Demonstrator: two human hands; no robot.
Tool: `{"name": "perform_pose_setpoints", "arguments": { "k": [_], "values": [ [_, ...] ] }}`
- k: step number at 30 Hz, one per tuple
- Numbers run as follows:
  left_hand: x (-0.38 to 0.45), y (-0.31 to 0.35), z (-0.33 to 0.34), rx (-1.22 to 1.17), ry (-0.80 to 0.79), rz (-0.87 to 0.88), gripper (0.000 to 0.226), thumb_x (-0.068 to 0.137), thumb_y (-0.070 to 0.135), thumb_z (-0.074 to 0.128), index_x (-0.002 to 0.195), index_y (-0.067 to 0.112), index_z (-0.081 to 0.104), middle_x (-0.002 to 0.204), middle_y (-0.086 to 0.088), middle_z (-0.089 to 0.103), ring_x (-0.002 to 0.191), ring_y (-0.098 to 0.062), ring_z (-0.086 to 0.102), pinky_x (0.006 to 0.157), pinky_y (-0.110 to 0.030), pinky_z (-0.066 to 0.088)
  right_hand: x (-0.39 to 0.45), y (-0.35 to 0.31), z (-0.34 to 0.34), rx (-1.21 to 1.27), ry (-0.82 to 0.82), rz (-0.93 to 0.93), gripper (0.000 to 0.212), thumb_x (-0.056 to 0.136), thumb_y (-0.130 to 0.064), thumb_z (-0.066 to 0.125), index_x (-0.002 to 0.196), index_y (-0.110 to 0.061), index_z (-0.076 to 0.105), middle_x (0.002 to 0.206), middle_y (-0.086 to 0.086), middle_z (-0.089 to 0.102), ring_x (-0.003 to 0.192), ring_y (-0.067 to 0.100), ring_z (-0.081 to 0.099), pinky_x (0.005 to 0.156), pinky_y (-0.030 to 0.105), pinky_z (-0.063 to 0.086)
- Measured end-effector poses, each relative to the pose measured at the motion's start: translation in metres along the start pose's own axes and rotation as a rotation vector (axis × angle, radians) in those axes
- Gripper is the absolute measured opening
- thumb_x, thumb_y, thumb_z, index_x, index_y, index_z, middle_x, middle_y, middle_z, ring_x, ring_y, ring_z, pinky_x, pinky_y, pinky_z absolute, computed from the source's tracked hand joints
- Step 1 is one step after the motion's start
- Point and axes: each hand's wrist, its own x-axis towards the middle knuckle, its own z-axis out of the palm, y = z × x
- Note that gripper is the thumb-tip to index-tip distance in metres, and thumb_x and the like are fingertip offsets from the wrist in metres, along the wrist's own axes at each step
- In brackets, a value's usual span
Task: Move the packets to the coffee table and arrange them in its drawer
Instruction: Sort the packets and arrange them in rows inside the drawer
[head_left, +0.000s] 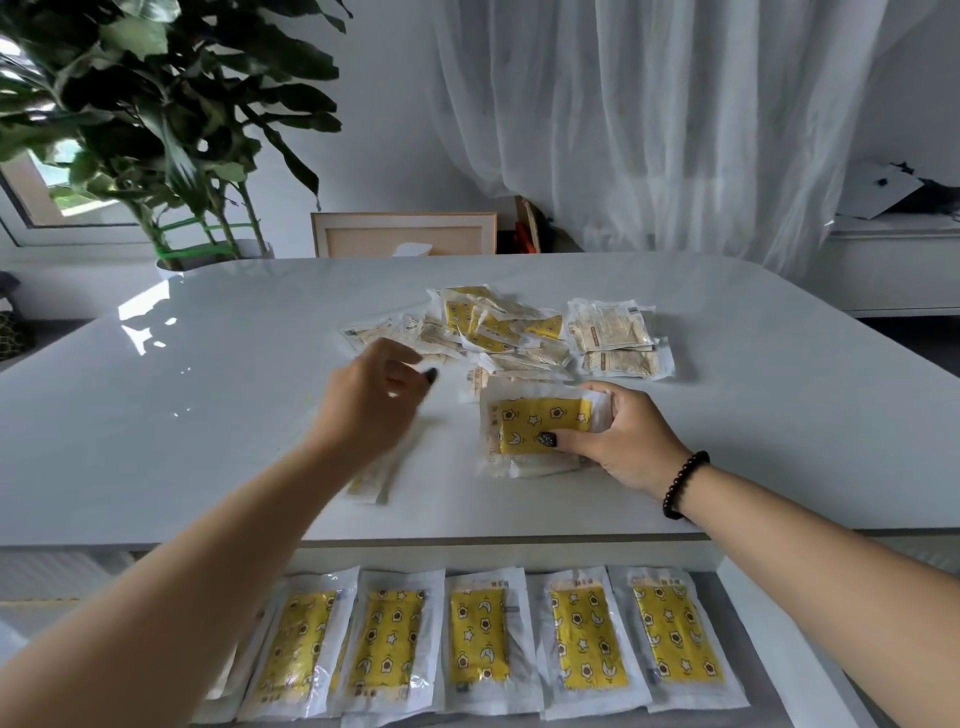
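White glossy desk (208, 374), rounded corners; sheer curtain (675, 130) and leafy plant (156, 104) behind. Head view: loose pile of packets (498, 327) at mid-desk, clear plastic wrappers with yellow inserts printed with stars, moons and flowers; some lie paper side up, print too small to read. Right hand (618, 441), beaded bracelet (683, 486) at wrist, grips a small stack of packets (540, 431) resting on the desk. Left hand (363, 405) blurred above the desk, fingers loosely curled, holding nothing visible. Open drawer (753, 649) below the desk edge holds a row of five packets (478, 639), yellow side up, side by side.
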Motion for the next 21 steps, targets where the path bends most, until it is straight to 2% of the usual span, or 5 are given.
{"name": "perform_pose_setpoints", "arguments": {
  "k": [2,6,11,17,21],
  "values": [
    [0.011,-0.020,-0.024,0.201,0.030,-0.113,0.025,0.083,0.027,0.069,0.103,0.014,0.062,0.092,0.001,0.068,0.096,-0.022,0.064,0.086,-0.031,0.047,0.000,0.001,0.001,0.009,0.004,0.015,0.045,0.072,-0.012,0.080,0.113,-0.012,0.063,0.098,-0.001,0.071,0.087,0.008,0.067,0.069,0.019,0.053],
    [0.012,-0.052,-0.054,0.553,-0.229,-0.356,0.054,0.076,0.041,0.072,0.119,0.010,0.060,0.125,-0.011,0.058,0.115,-0.029,0.052,0.090,-0.031,0.040,0.000,0.002,0.005,0.009,0.015,0.045,0.045,0.072,-0.011,0.080,0.113,-0.010,0.062,0.099,0.003,0.071,0.094,0.018,0.068,0.079,0.032,0.056],
    [0.013,-0.053,-0.057,0.440,-0.282,-0.479,0.068,0.066,0.039,0.083,0.119,0.002,0.060,0.112,-0.014,0.061,0.098,-0.028,0.059,0.074,-0.029,0.045,-0.001,-0.004,0.017,-0.006,0.001,0.042,0.046,0.072,-0.010,0.080,0.114,-0.009,0.061,0.100,0.003,0.071,0.096,0.018,0.067,0.087,0.036,0.055],
    [0.016,-0.038,-0.049,0.240,-0.394,-0.640,0.071,0.054,0.035,0.092,0.106,0.006,0.052,0.098,-0.013,0.062,0.087,-0.027,0.061,0.068,-0.032,0.052,-0.003,-0.013,0.029,-0.043,-0.005,0.035,0.040,0.072,-0.009,0.080,0.107,-0.013,0.062,0.097,0.001,0.071,0.090,0.015,0.067,0.082,0.030,0.055],
    [0.012,-0.034,-0.048,0.137,-0.390,-0.586,0.064,0.056,0.025,0.090,0.106,0.007,0.054,0.100,-0.012,0.064,0.090,-0.028,0.063,0.081,-0.036,0.055,-0.005,-0.020,0.039,-0.077,0.076,0.033,0.043,0.074,-0.009,0.079,0.111,-0.012,0.060,0.101,0.001,0.068,0.094,0.015,0.065,0.087,0.029,0.052]
  ]
}}
